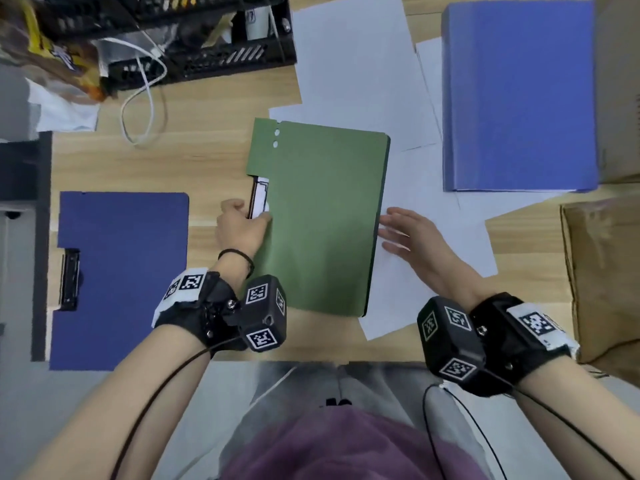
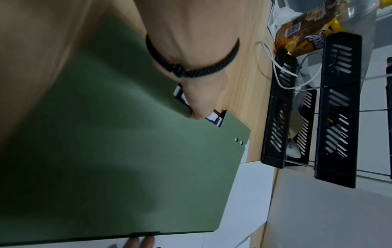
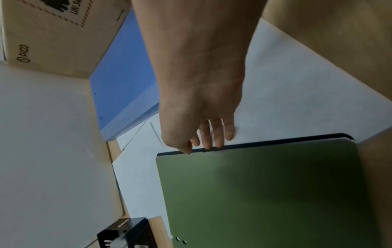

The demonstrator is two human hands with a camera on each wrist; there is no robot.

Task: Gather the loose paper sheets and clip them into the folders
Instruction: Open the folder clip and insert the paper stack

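Note:
A closed green folder (image 1: 318, 220) lies in the middle of the wooden desk, partly over loose white sheets (image 1: 433, 244). My left hand (image 1: 254, 216) grips its left edge at the black-and-white clip (image 1: 259, 199), thumb on the cover; the left wrist view shows the thumb (image 2: 199, 107) pressing there. My right hand (image 1: 388, 230) lies flat on the paper, straight fingertips (image 3: 218, 141) touching the folder's right edge. More sheets (image 1: 353, 64) lie at the back. A dark blue folder (image 1: 121, 278) with a black clip lies at the left, a light blue folder (image 1: 519, 98) at the back right.
A black mesh organiser (image 1: 207, 36), a white cable (image 1: 145, 98) and a snack bag (image 1: 52, 53) crowd the back left. Cardboard boxes (image 1: 602, 271) stand along the right side. The desk's front edge runs just behind my wrists.

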